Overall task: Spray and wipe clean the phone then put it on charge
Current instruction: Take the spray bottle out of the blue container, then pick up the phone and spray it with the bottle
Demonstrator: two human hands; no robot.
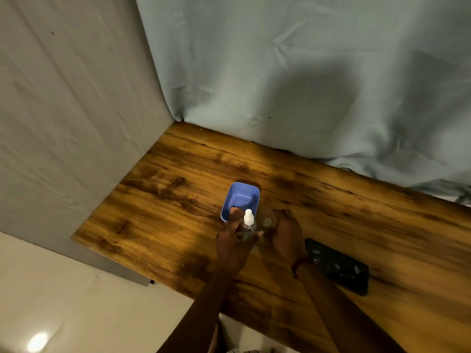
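Your left hand (234,240) curls around a small clear spray bottle (248,225), white nozzle up, just in front of a blue tub (228,202) on the wooden counter (158,225). Your right hand (285,233) sits close beside it, fingers curled near a small pale piece (267,221); whether it grips that piece cannot be told. The dark phone (339,266) lies flat on the counter, just right of your right wrist, apart from the bottle and tub.
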